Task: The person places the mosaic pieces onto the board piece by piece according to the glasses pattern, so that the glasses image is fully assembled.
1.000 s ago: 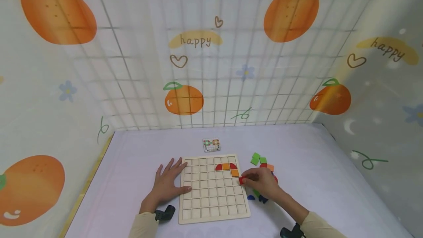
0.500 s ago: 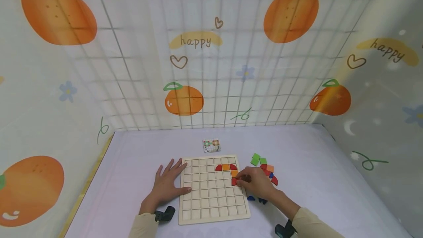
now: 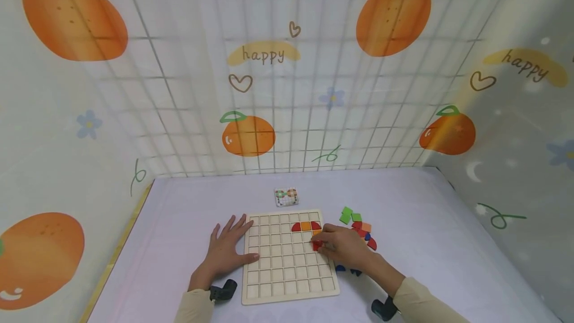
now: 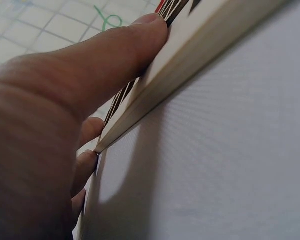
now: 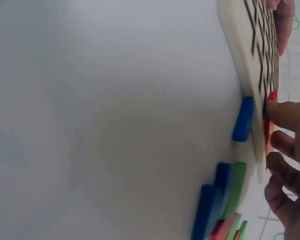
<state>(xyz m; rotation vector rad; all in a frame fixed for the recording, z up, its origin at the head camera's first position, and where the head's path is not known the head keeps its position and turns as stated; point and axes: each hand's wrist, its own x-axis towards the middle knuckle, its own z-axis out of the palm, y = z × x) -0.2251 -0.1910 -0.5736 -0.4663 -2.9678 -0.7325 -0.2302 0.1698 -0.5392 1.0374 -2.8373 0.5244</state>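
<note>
A wooden grid board (image 3: 278,265) lies on the table. My left hand (image 3: 227,249) rests at its left edge with fingers spread, the thumb over the frame in the left wrist view. With thumb and fingertips my right hand (image 3: 345,247) pinches a small red tile (image 3: 317,245) at a cell near the board's right side. Just above that cell an orange tile (image 3: 317,232) is partly covered by the fingers. Higher up, an orange square tile (image 3: 306,226) sits in a cell between two rounded red tiles, the left one (image 3: 296,227) and the right one (image 3: 316,225).
A small pattern card (image 3: 286,197) lies beyond the board. Right of the board are loose green tiles (image 3: 345,213), red, orange and blue ones, some hidden by my right hand. In the right wrist view a blue tile (image 5: 243,119) lies right at the board's edge.
My right hand has moved left with the red tile, from the board's right edge onto a cell under the orange tile. The left hand has stayed in place.
</note>
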